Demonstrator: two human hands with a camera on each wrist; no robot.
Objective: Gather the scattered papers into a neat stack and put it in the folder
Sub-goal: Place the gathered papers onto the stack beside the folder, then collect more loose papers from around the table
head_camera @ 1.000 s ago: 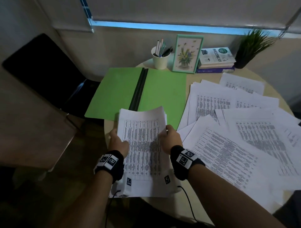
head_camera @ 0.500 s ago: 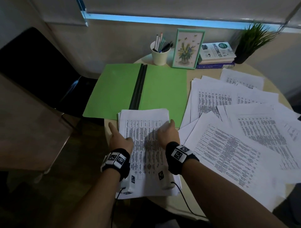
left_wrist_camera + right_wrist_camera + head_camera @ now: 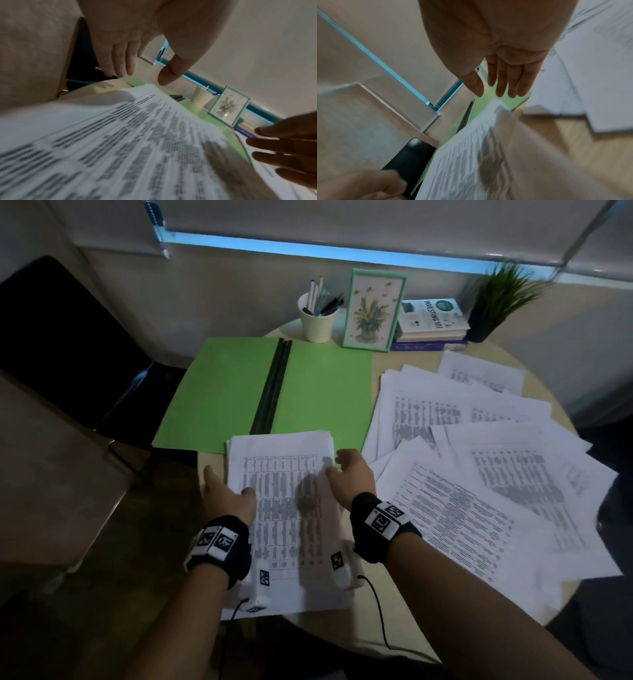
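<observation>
While wrist views blur | both hands (image 3: 229, 499) (image 3: 354, 474) spread, apparently flanking stack (image 3: 284, 508); folder (image 3: 318, 392) open

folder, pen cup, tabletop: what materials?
Folder: matte green card or thin plastic, lies flat, no glare; black spine strip. Pen cup: cream, smooth, probably paper or plastic; too small to tell. Tabletop: pale wood-look surface, likely laminate, faint sheen.

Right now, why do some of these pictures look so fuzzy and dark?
Head view: the room is dim; a blue light strip glows along the wall, and the right hand throws a shadow on the paper stack. Left wrist view: the print on the stack is smeared. Right wrist view: the stack and table are blurry.
</observation>
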